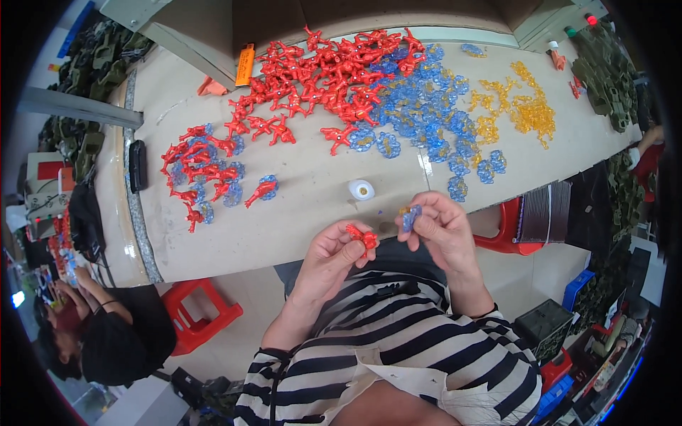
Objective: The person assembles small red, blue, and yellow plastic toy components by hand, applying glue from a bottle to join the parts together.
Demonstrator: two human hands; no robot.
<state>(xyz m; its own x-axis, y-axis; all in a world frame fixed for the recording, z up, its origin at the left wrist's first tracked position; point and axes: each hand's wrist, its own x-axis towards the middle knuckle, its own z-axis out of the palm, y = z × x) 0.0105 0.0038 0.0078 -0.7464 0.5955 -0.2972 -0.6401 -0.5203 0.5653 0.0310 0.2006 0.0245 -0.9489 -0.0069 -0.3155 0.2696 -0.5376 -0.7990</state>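
Note:
Pinched in my left hand [328, 260] is a red plastic figure [364, 239], partly covered by the fingers. Between the thumb and fingers of my right hand [442, 233] sits a translucent blue piece [410, 217] with a bit of yellow on it. Both hands are raised at the near edge of the table, a short gap apart. Just beyond them stands a small white container [361, 189] with a yellowish centre. A big heap of red figures [312, 82] fills the far middle, touching a pile of blue pieces [419, 106] to its right.
Yellow translucent pieces [533, 110] lie at the far right. Red figures joined with blue pieces [206, 170] are grouped on the left of the table [305, 206]. An orange box-cutter-like object [246, 65] leans by the shelf. A red stool [199, 312] and another person [128, 334] are at left.

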